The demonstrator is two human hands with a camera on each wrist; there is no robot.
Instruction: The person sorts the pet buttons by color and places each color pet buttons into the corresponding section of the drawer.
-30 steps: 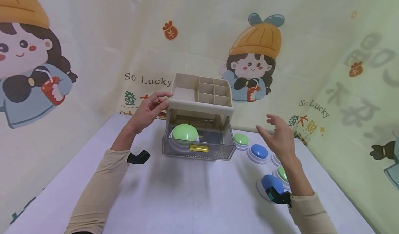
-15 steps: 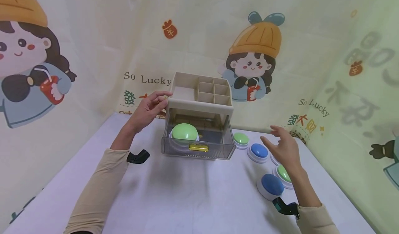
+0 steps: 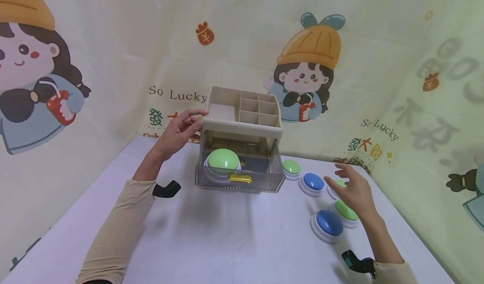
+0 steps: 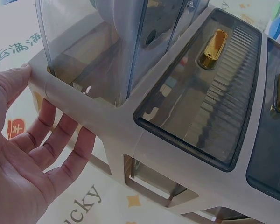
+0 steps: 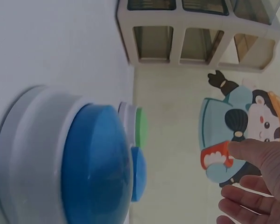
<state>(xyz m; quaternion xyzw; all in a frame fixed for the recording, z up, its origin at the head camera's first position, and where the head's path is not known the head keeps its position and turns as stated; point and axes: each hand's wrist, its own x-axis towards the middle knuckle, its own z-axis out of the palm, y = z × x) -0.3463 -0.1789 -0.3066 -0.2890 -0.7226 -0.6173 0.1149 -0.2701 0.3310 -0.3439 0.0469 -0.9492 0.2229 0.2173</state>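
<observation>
1. Near the worktop's (image 3: 227, 250) right edge sits a blue push button (image 3: 330, 223), a green push button (image 3: 345, 210) just beyond
2. The right hand (image 3: 351, 189) hangs above that edge holding nothing, thumb spread from loosely bent fingers
3. A smoky drawer (image 3: 264, 183) juts forward, a large green dome button (image 3: 223, 159) in its left half
4. The left hand (image 3: 175, 132) pinches the desk organizer's (image 3: 242, 125) upper left frame, thumb opposing slightly spread fingers; the organizer stands by the worktop's far edge

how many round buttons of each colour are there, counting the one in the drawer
Green-topped buttons: 4 (1 in the open drawer, 3 on the table)
Blue-topped buttons: 2 (both on the table)
Total: 6
</observation>
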